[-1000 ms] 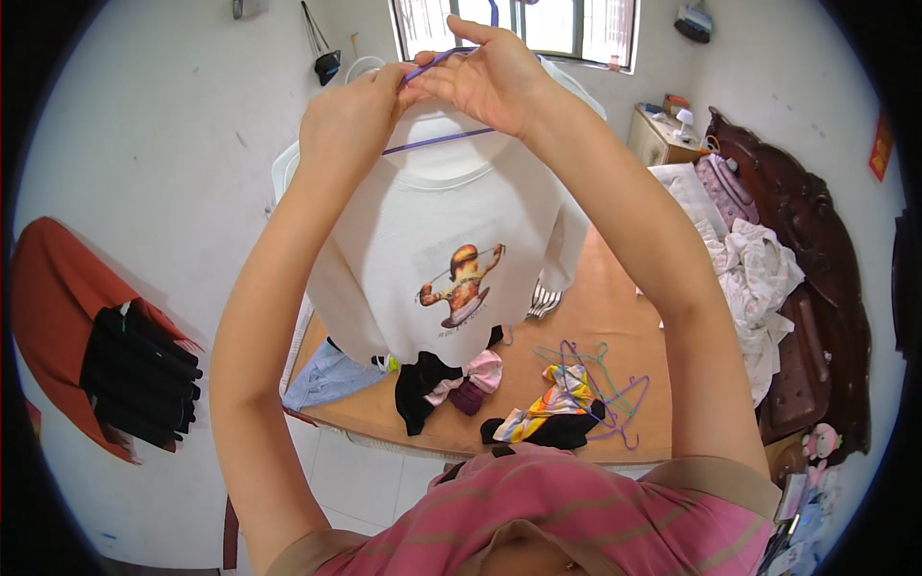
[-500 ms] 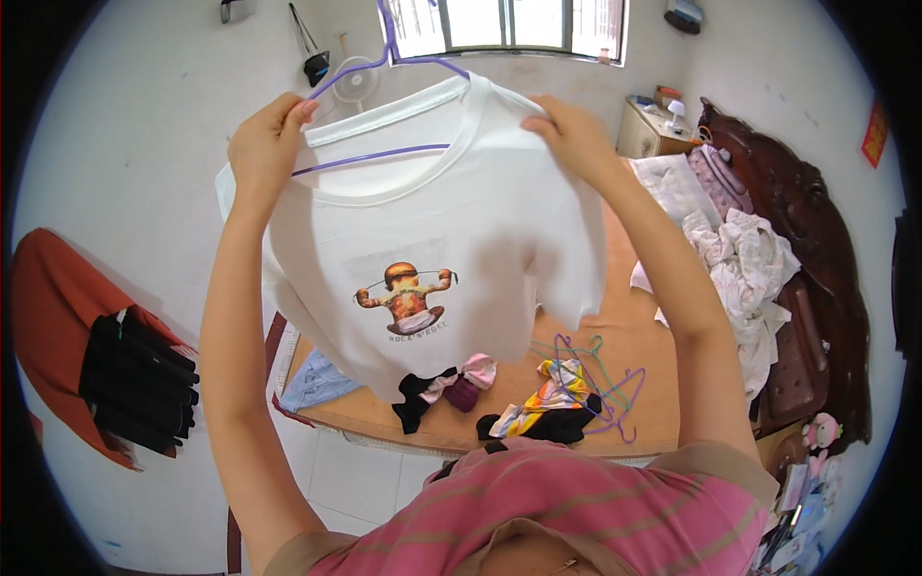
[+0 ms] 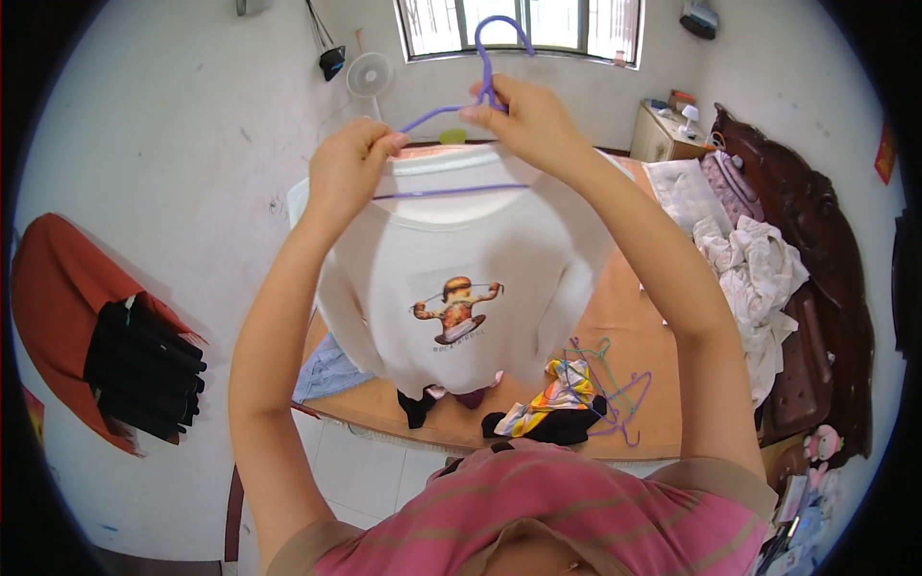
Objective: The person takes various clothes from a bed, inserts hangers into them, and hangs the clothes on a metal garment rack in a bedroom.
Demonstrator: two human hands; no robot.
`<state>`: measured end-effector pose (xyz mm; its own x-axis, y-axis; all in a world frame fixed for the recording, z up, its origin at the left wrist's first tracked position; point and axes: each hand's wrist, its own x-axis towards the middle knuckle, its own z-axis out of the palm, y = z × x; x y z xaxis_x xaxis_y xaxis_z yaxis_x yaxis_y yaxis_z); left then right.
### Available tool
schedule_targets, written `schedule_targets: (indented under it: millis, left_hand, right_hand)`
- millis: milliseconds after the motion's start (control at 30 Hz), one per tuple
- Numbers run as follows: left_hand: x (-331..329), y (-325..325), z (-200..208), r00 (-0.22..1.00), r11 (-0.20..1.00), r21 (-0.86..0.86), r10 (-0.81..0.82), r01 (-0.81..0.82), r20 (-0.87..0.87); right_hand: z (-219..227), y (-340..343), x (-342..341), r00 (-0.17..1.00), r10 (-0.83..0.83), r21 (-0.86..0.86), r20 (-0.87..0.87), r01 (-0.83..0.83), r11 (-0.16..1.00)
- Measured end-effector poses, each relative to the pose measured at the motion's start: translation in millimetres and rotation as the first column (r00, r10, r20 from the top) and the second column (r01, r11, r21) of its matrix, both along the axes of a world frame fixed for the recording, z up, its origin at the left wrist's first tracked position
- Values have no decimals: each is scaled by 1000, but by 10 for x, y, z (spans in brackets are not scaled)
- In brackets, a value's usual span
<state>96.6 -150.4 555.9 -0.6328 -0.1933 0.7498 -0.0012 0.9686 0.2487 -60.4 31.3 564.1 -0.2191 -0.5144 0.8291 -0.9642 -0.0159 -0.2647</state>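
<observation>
Tan matting covers the bed [image 3: 624, 307], the largest item observed, with a carved dark wood headboard [image 3: 840, 259] at its right end. Beyond the bed, a barred window [image 3: 557, 24] is set in the far wall. An orange-red cloth [image 3: 67, 298] hangs on the left-hand wall, dark garments [image 3: 144, 370] gathered beside it.

Subject article: a white shirt [image 3: 394, 278], held up in front of the person, above the bed, neckline uppermost. Crumpled pale bedding [image 3: 754, 269] lies near the headboard. A white fan [image 3: 370, 74] stands beyond the bed, left of the window.

On the near part of the matting: a blue garment [image 3: 331, 370] to the left and a multicoloured garment [image 3: 547, 403] near the middle, with loose hangers [image 3: 635, 401] just beside the latter.

The held purple hanger [image 3: 484, 62] sits within the shirt, its lower bar crossing the neck opening, its hook upward.

Right hand [image 3: 533, 120]: thumb and fingers pinch this hanger at the hook's base. Left hand [image 3: 355, 158]: fingertips pinch its left arm near the collar; whether cloth is also gripped cannot be determined.

Smallest item noted: an orange-brown printed figure [image 3: 457, 309] on the shirt's chest.
</observation>
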Motion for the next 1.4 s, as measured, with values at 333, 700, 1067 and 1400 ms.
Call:
schedule_targets:
  millis: [333, 700, 1067, 1400]
  left_hand:
    - [402, -537, -461, 945, 839, 517, -287, 168, 159]
    - [334, -391, -325, 994, 947, 322, 16, 20, -107]
    - [133, -9, -150, 977, 974, 86, -212, 211, 8]
    - [116, -174, -622, 998, 996, -81, -34, 38, 58]
  right_hand:
    - [18, 236, -355, 921, -35, 64, 387, 11, 998]
    - [-288, 519, -211, 927, -10, 177, 375, -61, 982]
    - [-157, 425, -125, 885, -18, 120, 464, -43, 992]
    - [-369, 254, -187, 978, -66, 63, 199, 54, 997]
